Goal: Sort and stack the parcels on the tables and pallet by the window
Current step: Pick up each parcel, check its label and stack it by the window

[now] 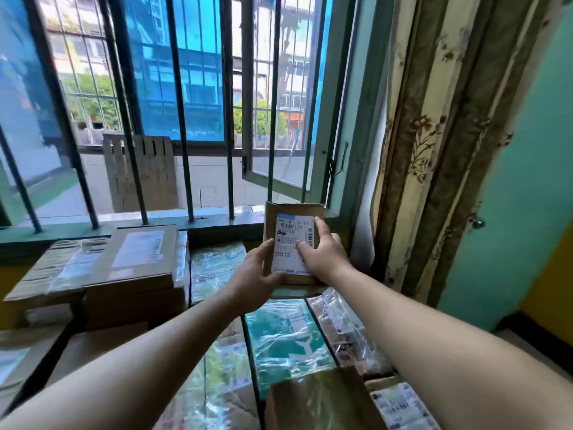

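Note:
A small brown cardboard parcel (291, 217) with a white shipping label stands upright against the window sill at the far right of the pile. My left hand (257, 274) grips its lower left edge, thumb on the front. My right hand (322, 252) holds its right side, fingers spread over the label. Under it lie flat parcels wrapped in clear film, one with green print (285, 339). To the left sits a stack of flat brown cartons (136, 271).
A barred window (183, 119) with an open pane runs along the back. A flowered curtain (434, 144) hangs at the right, beside a turquoise wall. A brown box (319, 398) and a labelled parcel (400, 405) lie at the near edge.

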The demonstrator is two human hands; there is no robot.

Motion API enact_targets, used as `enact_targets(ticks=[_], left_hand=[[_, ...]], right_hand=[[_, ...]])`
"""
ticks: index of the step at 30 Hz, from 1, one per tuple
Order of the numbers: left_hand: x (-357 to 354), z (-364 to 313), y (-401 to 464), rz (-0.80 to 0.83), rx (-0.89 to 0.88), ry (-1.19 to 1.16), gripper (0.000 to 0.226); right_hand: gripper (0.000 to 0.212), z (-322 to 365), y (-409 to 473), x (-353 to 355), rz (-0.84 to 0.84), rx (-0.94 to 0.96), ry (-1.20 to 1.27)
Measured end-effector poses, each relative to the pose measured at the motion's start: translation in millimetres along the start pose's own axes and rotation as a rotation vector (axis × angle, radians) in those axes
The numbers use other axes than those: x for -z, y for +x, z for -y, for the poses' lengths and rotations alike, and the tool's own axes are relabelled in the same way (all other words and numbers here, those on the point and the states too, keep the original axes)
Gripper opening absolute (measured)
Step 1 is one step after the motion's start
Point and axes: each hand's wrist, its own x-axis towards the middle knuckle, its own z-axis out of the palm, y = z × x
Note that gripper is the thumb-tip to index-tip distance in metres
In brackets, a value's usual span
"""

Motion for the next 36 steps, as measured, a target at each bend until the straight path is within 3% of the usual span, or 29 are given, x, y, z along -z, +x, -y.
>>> enact_targets(ticks=[10,16,21,26,32,36], left_hand=[[-12.3,33.5,73.0,-0.116,0.161,0.248,0.066],[-20.8,38.8,97.2,-0.123,0.200,0.216,0.062],[-30.9,46.2,97.0,-0.120,0.189,0.378,0.049],[-26.1,72.4,98.2,-0.054,0.289,0.718,0.063],[-21.9,73.8,99.3,0.020,0.356,0.732,0.069],[1.9,48.9,86.8,-0.031,0.273,0.761,0.069]], right_hand=[[0.067,-36.3,101.7,-52.6,0.213,-0.006,0.036],[0.065,-50.5,128.7,-57.1,0.250,-0.004,0.077],[0.062,-57.1,130.8,-64.0,0.306,0.031,-0.028],[0.067,-59.7,126.8,-75.2,0.346,0.042,-0.266],[0.068,-59.3,123.5,-75.0,0.442,-0.025,-0.402],[0.069,-39.1,114.8,-70.2,0.366,0.011,-0.373]])
